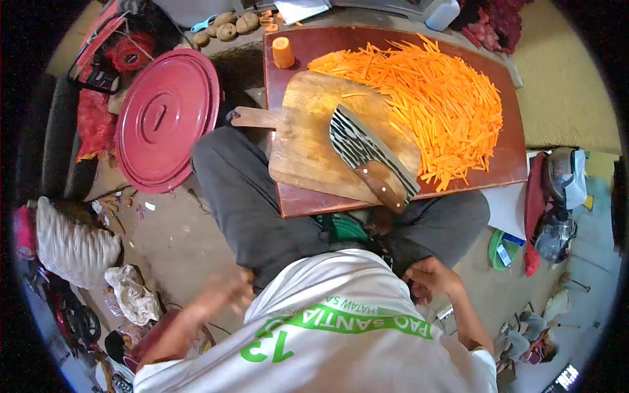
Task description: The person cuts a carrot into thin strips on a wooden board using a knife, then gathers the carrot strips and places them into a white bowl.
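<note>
My left hand [226,290] is at my left hip beside the dark trousers [242,190], smeared by motion, so its fingers cannot be read. At my right hip, my right hand [432,278] has its fingers curled in against the trousers and shirt hem; what they hold, if anything, is hidden. A knife [370,157] with a patterned blade and wooden handle lies on a wooden chopping board [308,144]. Beside and partly on the board spreads a large heap of carrot strips [445,105]. A carrot chunk [283,52] stands upright at the far left corner of the red-brown table [285,196].
A round red lid [160,124] leans to the left of my knee. Several potatoes [226,29] lie beyond the table. White sacks [72,242] and scraps are on the floor at left. A green slipper [501,249] and bags lie at right.
</note>
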Action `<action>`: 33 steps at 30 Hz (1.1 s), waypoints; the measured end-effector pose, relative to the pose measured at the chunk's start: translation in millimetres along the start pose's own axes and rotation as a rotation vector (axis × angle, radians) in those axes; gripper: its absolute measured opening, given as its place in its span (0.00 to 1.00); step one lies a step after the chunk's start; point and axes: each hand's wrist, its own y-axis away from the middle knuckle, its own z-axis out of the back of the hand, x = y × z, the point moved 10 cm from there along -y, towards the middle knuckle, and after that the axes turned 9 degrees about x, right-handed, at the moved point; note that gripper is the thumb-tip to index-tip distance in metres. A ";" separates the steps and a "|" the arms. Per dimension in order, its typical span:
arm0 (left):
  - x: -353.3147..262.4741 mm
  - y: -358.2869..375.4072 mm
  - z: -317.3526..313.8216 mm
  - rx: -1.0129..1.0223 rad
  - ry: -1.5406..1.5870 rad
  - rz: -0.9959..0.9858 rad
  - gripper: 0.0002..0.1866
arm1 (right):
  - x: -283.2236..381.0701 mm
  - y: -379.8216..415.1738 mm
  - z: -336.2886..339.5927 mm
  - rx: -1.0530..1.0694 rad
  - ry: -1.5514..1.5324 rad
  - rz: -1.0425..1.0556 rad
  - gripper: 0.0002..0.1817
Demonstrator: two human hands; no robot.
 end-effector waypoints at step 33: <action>-408.3 -65.2 32.8 -0.994 -0.494 -1.617 0.20 | 257.6 23.1 28.1 -0.887 0.765 0.657 0.30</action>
